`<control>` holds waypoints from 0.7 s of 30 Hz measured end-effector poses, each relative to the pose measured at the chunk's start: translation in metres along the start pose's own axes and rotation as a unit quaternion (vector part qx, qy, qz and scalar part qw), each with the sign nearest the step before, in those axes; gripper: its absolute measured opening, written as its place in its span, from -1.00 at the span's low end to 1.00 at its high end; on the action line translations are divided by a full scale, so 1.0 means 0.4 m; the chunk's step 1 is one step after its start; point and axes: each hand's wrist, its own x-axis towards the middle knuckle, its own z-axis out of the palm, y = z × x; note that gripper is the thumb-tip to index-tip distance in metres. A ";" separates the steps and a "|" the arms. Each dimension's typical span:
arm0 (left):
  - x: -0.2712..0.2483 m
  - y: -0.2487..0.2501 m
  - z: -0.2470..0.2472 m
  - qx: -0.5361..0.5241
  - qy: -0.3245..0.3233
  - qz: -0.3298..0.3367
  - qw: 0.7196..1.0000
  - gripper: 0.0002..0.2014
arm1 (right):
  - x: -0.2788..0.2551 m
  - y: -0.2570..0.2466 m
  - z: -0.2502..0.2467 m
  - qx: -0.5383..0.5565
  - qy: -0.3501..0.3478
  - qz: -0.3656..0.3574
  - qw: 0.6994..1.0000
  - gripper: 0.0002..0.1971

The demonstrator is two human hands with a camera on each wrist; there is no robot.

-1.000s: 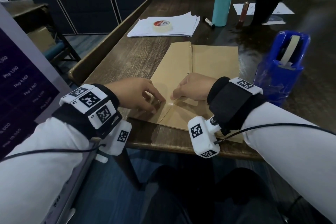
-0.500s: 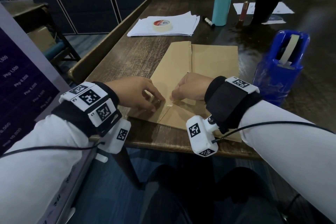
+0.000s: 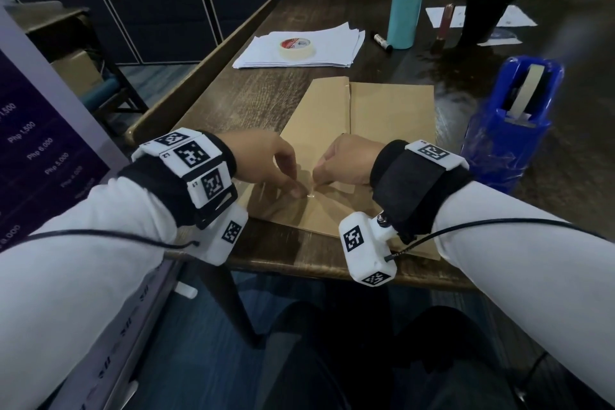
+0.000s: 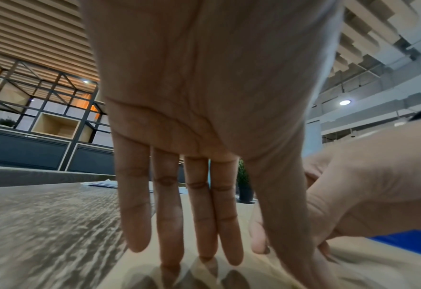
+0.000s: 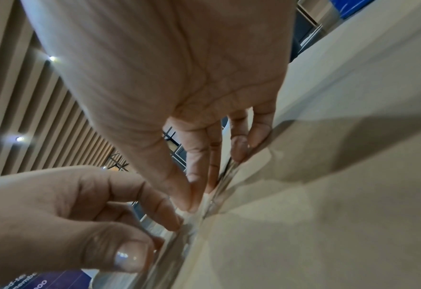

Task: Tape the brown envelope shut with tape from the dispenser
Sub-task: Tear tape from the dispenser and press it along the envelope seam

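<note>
Brown envelope (image 3: 382, 116) under straight left fingers (image 4: 170, 224) and right fingers (image 5: 199, 156).

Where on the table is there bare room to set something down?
Bare wood lies left of the envelope, running back to the paper stack, and in a narrower patch between the envelope's far edge and the bottle. The right side is crowded: the dispenser stands close beside the envelope, with the plant pot behind.

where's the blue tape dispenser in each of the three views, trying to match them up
Head: blue tape dispenser stands at right on the table, right of the brown envelope.
Left wrist: a blue sliver at lower right, under the right hand.
Right wrist: a blue corner at top right.
Shared landmark: the brown envelope.
</note>
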 end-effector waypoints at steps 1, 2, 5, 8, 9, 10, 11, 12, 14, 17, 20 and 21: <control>0.002 0.004 -0.001 0.007 -0.001 -0.002 1.000 -0.60 | 0.000 -0.001 0.001 -0.002 0.000 -0.001 1.000 -0.67; 0.004 0.008 -0.002 0.011 -0.002 -0.004 1.000 -0.58 | 0.001 -0.001 0.001 -0.005 -0.001 -0.001 1.000 -0.67; 0.008 0.020 -0.004 0.019 -0.004 -0.015 1.000 -0.53 | 0.000 -0.003 0.001 -0.015 0.000 -0.002 1.000 -0.66; 0.017 0.029 -0.005 0.034 0.000 -0.028 0.999 -0.51 | 0.003 -0.002 0.001 -0.021 0.002 -0.003 1.000 -0.65; 0.020 0.032 -0.005 0.038 -0.002 -0.031 0.999 -0.51 | 0.004 -0.002 0.001 -0.020 0.002 -0.004 1.000 -0.64; 0.023 0.035 -0.004 0.042 -0.004 -0.034 0.999 -0.51 | 0.005 -0.002 0.002 -0.019 0.001 -0.005 1.000 -0.64; 0.026 0.038 -0.003 0.047 -0.005 -0.036 0.998 -0.51 | 0.005 -0.002 0.003 -0.017 0.000 -0.004 1.000 -0.63; 0.030 0.041 -0.002 0.055 -0.003 -0.037 0.998 -0.51 | 0.005 -0.002 0.004 -0.017 -0.002 -0.004 1.000 -0.63; 0.035 0.045 0.001 0.074 0.002 -0.038 0.997 -0.50 | 0.006 -0.002 0.004 -0.017 -0.004 -0.007 1.000 -0.63; 0.040 0.044 0.006 0.087 -0.003 -0.039 0.995 -0.50 | 0.008 -0.002 0.003 -0.017 -0.001 -0.008 1.000 -0.63; 0.042 0.039 0.010 0.075 -0.012 -0.039 0.996 -0.51 | 0.007 -0.003 0.002 -0.021 0.003 -0.008 1.000 -0.62; 0.043 0.037 0.011 0.068 -0.016 -0.040 0.997 -0.51 | 0.007 -0.003 0.001 -0.023 0.004 -0.008 1.000 -0.61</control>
